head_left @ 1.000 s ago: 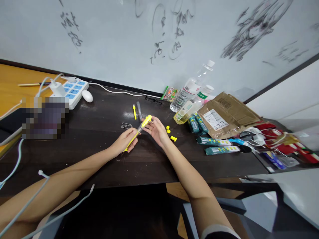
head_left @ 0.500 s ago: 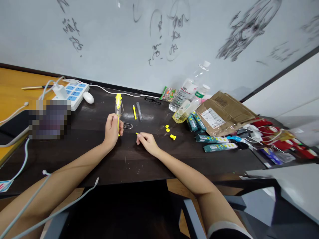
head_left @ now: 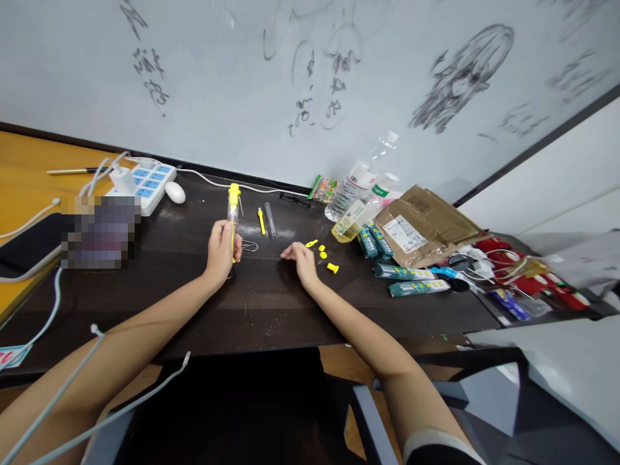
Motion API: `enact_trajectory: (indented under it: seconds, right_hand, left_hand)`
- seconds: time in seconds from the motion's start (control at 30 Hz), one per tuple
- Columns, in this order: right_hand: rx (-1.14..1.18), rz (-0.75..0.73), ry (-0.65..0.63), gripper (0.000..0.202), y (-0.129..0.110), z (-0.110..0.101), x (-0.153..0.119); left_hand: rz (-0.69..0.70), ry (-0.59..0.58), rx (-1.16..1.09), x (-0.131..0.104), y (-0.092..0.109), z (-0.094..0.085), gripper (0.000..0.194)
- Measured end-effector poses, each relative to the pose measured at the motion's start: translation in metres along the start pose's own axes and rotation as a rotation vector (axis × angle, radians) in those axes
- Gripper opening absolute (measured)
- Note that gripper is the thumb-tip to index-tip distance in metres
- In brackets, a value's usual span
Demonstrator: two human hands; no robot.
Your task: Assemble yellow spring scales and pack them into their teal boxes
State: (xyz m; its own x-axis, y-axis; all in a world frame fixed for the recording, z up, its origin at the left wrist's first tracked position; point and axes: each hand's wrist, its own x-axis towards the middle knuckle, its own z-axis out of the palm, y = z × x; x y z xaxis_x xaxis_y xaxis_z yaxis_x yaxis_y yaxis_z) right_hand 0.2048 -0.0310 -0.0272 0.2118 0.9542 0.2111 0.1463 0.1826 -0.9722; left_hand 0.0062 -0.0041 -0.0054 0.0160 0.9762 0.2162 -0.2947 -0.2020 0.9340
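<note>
A: What does the left hand [head_left: 220, 248] have?

B: Its fingers are wrapped around a clear plastic pen-shaped tool with a yellow cap and yellow core [head_left: 233, 216], held upright above the dark wooden desk [head_left: 271, 310], cap at twelve o'clock.

A: And the right hand [head_left: 303, 258]?

B: It rests low on the desk with the fingers loosely curled, pointing toward nine o'clock. I cannot tell whether it pinches anything. A small yellow plastic sliver [head_left: 311, 243] lies just at its one o'clock, touching or nearly touching the knuckles.

A: What lies around the hands?

B: At three o'clock of the right hand sit small yellow plastic caps [head_left: 323, 252] and one short yellow plug [head_left: 332, 267]. Between the hands, just at three o'clock of the left one, lies a bent wire paper clip [head_left: 249, 245]. Beyond it, toward twelve o'clock, a thin yellow stick [head_left: 261, 221] and a slim clear tube [head_left: 270, 220] lie side by side.

A: Farther out?

B: At ten o'clock, a white power strip with blue sockets [head_left: 140, 184] with a white oval mouse [head_left: 175, 192] beside it. At two o'clock, clear plastic bottles [head_left: 356, 184], a torn brown cardboard parcel [head_left: 426, 223] and green and yellow retail packets [head_left: 409, 281]. A white board with black scribbles [head_left: 310, 84] rises behind the desk.
</note>
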Motion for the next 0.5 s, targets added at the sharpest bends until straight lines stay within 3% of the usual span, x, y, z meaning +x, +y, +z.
enact_trajectory:
  seconds: [0.07,0.13,0.23,0.3,0.37,0.43,0.47,0.5]
  right_hand:
    - [0.006,0.017,-0.111,0.041,-0.004,0.033,-0.031]
    - [0.044,0.060,-0.333,0.036,-0.014,0.069,-0.076]
    - [0.140,0.195,-0.847,0.034,-0.034,0.113,-0.147]
    - [0.341,0.367,-1.156,0.043,-0.047,0.123,-0.172]
    - [0.363,0.325,-1.083,0.044,-0.057,0.111,-0.167]
    - [0.201,0.098,-0.764,0.033,-0.062,0.079,-0.136]
    - [0.070,-0.021,-0.537,0.031,-0.063,0.059,-0.116]
    - [0.015,-0.046,-0.376,0.033,-0.062,0.038,-0.095]
  left_hand:
    - [0.027,0.042,-0.028,0.007,0.004,-0.004,0.021]
    - [0.103,0.089,-0.047,0.018,0.007,-0.011,0.022]
    - [0.219,0.210,-0.026,0.034,0.007,-0.027,0.025]
    - [0.249,0.286,-0.012,0.041,0.005,-0.036,0.026]
    - [0.244,0.303,0.008,0.044,0.002,-0.041,0.024]
    - [0.227,0.288,0.027,0.043,0.002,-0.042,0.024]
    - [0.225,0.277,0.032,0.042,0.002,-0.041,0.024]
    - [0.230,0.266,0.032,0.041,0.004,-0.039,0.024]
